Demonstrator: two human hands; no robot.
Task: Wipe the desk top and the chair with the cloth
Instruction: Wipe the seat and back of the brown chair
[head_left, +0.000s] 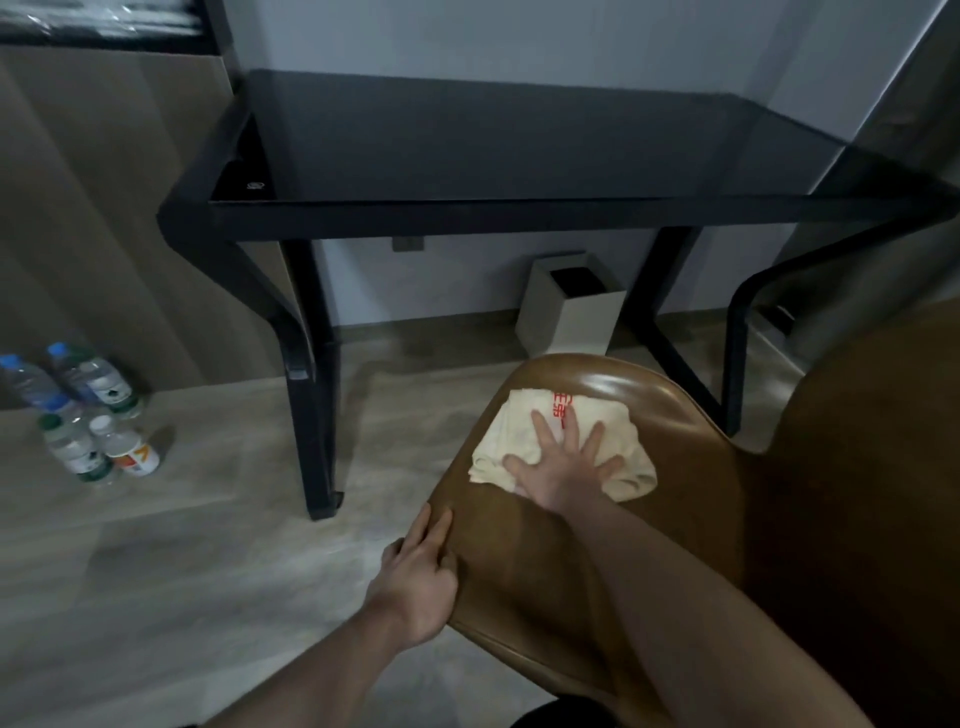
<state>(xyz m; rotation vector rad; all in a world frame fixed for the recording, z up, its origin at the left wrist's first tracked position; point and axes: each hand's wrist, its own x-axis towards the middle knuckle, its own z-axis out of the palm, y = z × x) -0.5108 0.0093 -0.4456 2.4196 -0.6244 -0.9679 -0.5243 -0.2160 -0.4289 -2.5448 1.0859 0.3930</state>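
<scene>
A brown leather chair (691, 467) stands in front of me, its seat turned toward the black glass-topped desk (493, 140). A cream cloth (524, 410) with red print lies crumpled on the front part of the seat. My right hand (563, 462) presses flat on the cloth with fingers spread and straight. My left hand (421, 571) rests on the seat's left edge, fingers lying along the rim and the thumb under it. The chair's backrest rises at the right edge of the view.
Several plastic water bottles (83, 410) lie on the wooden floor at the left, by a wood-panelled wall. A white waste bin (566, 306) stands under the desk against the back wall. The desk's black legs (311, 395) stand close to the chair's left.
</scene>
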